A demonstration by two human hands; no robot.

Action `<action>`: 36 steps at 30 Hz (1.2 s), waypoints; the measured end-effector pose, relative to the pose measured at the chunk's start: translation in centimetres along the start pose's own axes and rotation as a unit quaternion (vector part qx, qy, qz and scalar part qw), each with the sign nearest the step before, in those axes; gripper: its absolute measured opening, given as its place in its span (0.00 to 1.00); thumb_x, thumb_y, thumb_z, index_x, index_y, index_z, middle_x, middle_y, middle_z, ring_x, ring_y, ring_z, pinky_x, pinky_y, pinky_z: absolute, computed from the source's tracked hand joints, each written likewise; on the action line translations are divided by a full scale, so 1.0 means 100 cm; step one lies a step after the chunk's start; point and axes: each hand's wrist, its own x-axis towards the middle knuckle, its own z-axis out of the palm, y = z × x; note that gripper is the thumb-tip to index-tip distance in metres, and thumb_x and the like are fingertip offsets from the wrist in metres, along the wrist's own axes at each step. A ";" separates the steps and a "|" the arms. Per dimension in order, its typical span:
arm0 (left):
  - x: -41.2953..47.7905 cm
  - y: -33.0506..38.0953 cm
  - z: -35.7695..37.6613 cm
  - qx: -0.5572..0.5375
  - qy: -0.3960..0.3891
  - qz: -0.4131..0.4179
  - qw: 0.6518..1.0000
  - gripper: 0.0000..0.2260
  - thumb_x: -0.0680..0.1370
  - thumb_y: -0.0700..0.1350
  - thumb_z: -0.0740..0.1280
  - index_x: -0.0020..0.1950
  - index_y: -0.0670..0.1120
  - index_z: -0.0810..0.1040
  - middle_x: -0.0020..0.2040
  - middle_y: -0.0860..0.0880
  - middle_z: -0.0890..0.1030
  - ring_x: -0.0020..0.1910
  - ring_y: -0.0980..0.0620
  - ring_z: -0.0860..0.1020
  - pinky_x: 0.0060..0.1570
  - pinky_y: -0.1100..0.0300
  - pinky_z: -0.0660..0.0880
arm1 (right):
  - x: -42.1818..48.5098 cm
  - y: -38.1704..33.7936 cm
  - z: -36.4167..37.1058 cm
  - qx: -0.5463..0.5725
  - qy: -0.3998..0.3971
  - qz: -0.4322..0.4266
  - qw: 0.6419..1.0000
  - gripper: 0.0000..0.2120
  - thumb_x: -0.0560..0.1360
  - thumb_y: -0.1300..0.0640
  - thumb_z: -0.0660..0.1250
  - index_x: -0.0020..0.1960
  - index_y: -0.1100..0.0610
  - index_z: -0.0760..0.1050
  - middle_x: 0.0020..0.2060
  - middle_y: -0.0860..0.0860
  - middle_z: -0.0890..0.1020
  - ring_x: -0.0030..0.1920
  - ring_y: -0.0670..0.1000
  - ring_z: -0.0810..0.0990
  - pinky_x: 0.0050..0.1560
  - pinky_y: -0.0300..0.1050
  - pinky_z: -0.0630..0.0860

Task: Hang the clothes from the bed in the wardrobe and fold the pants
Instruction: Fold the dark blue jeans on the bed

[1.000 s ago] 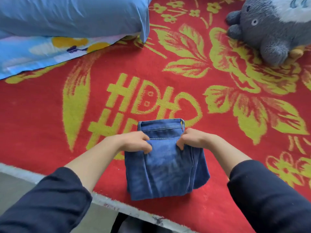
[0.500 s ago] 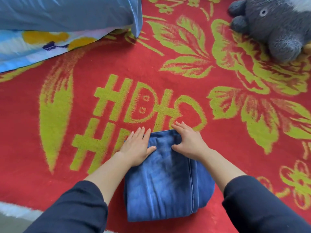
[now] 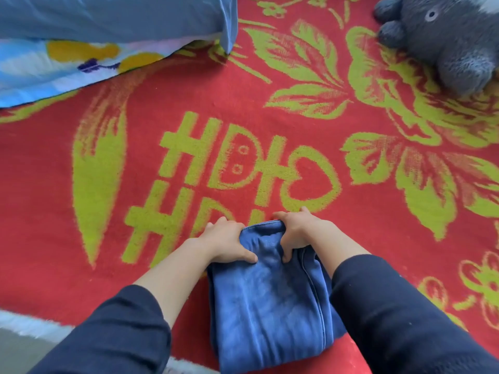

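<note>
Denim pants (image 3: 270, 306), lower middle, are being clutched at the far fold by left hand (image 3: 224, 242) and right hand (image 3: 297, 233); soft but hefty, likely flopping open if grabbed one-sided.

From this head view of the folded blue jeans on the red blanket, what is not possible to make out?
Folded blue denim jeans: near end cut off by the bottom edge of the head view; inner layers hidden under the top layer.
Left hand and right hand: fingertips (not thumbs) hidden, curled round the jeans' far fold.
Grey plush toy: cut off by the top and right edges.
Wardrobe: outside the view.
</note>
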 end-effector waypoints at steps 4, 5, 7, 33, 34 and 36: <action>-0.027 -0.009 0.028 -0.051 0.003 -0.021 0.998 0.22 0.61 0.67 0.70 0.46 0.54 0.73 0.50 0.49 0.69 0.57 0.46 0.65 0.60 0.49 0.68 | -0.019 -0.007 0.023 -0.057 0.045 -0.039 0.997 0.31 0.59 0.48 0.79 0.60 0.45 0.74 0.61 0.50 0.73 0.71 0.60 0.56 0.64 0.57 0.63; -0.035 -0.009 0.034 -0.053 0.020 -0.011 0.998 0.22 0.62 0.66 0.71 0.45 0.53 0.71 0.49 0.49 0.69 0.57 0.47 0.65 0.60 0.50 0.68 | -0.024 -0.009 0.028 -0.084 0.062 -0.054 0.993 0.31 0.59 0.47 0.79 0.61 0.45 0.75 0.63 0.51 0.71 0.72 0.60 0.56 0.66 0.59 0.60; -0.054 -0.008 0.046 -0.070 0.059 0.004 0.996 0.21 0.65 0.62 0.71 0.45 0.51 0.68 0.46 0.50 0.70 0.56 0.48 0.68 0.55 0.50 0.70 | -0.036 -0.012 0.038 -0.130 0.093 -0.090 0.983 0.33 0.59 0.45 0.78 0.63 0.46 0.74 0.65 0.50 0.68 0.72 0.57 0.56 0.66 0.60 0.59; -0.584 -0.052 0.272 -0.278 0.346 -0.250 0.860 0.15 0.70 0.48 0.70 0.54 0.53 0.72 0.45 0.52 0.75 0.42 0.50 0.73 0.33 0.60 0.64 | -0.363 -0.238 0.308 -0.363 0.157 -0.493 0.775 0.17 0.65 0.42 0.71 0.50 0.48 0.76 0.41 0.47 0.80 0.43 0.53 0.78 0.38 0.44 0.70; -0.606 -0.063 0.287 -0.282 0.352 -0.265 0.852 0.15 0.69 0.48 0.70 0.54 0.52 0.72 0.45 0.52 0.75 0.41 0.50 0.73 0.31 0.60 0.63 | -0.373 -0.260 0.326 -0.377 0.151 -0.505 0.762 0.16 0.66 0.43 0.71 0.50 0.48 0.75 0.42 0.47 0.80 0.44 0.53 0.78 0.39 0.44 0.71; -0.650 -0.089 0.321 -0.283 0.360 -0.300 0.837 0.16 0.68 0.49 0.70 0.53 0.55 0.71 0.46 0.52 0.77 0.41 0.49 0.74 0.33 0.59 0.65 | -0.391 -0.304 0.367 -0.404 0.145 -0.526 0.734 0.16 0.65 0.43 0.71 0.51 0.48 0.76 0.42 0.48 0.81 0.45 0.54 0.79 0.40 0.44 0.72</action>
